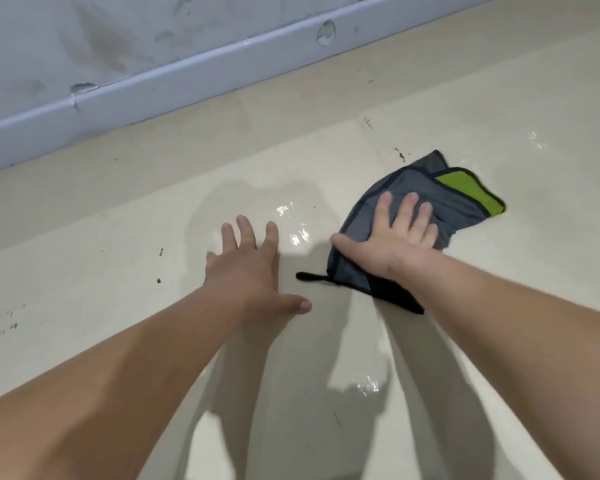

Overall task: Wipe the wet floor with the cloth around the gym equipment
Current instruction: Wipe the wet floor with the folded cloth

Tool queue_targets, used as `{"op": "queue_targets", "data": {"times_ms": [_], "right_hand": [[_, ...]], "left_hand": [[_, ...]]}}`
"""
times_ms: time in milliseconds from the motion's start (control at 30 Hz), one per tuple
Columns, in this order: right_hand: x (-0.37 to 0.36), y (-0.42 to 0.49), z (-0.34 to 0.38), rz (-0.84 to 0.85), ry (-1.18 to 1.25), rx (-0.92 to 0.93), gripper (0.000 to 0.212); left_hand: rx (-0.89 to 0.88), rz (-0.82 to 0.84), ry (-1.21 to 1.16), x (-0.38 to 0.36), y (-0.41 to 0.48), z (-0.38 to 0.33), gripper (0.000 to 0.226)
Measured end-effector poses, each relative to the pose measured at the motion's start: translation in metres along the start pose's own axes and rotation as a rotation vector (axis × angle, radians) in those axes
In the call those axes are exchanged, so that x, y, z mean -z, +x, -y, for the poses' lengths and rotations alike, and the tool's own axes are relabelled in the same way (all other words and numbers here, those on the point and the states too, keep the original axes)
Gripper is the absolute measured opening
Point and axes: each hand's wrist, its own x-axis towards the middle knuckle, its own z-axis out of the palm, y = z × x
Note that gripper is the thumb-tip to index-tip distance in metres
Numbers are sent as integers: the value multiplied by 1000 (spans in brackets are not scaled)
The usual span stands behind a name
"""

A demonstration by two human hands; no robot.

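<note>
My R hand (392,233) lies flat, fingers straight and spread, pressing the grey cloth (440,202) onto the wet floor (499,306). Cloth's green corner sticks out just past my fingertips; its black loop trails near my wrist. L hand (253,268), also flat w/ fingers spread, rests on bare floor beside the cloth, not touching it. Skirting board (187,74) well beyond both hands.

The cloth (454,206) lies on the floor (534,133) under the right hand (392,240). Left of the cloth the left hand (250,268) is on the floor; behind the cloth runs the skirting (153,88).
</note>
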Motion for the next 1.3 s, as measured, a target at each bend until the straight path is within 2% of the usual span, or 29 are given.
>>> {"op": "queue_targets", "data": {"times_ms": [67,133,167,233,400,500,600,700,800,900,1000,1133,1233,1300], "right_hand": [[-24,-16,12,-91,-71,231,105],[-41,-34,6,-109,-215,489,92],[-42,-37,-2,-85,-289,581,89],[-32,-37,-30,-19,-381,645,88],[-1,-32,-104,86,-421,439,82],[9,-44,-163,131,-365,264,76],[10,-75,-228,198,-368,156,83],[8,-111,-294,271,-390,136,93],[6,-134,-353,288,-386,151,97],[9,-131,-400,246,-331,161,98],[19,-109,-432,154,-182,54,100],[14,-99,-457,3,-48,-21,97],[-20,-118,-462,-195,57,56,92],[-43,-141,-472,-343,95,146,87]], "left_hand": [[0,15,4,2,3,-1,150],[7,16,15,4,3,-1,149],[17,17,15,6,3,0,148],[26,13,23,5,1,-2,149],[113,48,109,16,0,-19,147],[85,-32,224,27,-7,-68,123],[-188,-122,244,26,-28,-137,107],[-481,-61,216,29,-59,-206,88],[-612,-13,282,44,-91,-264,64],[-595,76,350,50,-120,-307,57],[-523,133,403,42,-140,-339,53],[-411,182,264,6,-162,-398,45],[-334,119,-28,-38,-176,-440,31],[-398,-9,-14,-67,-183,-465,33]]}}
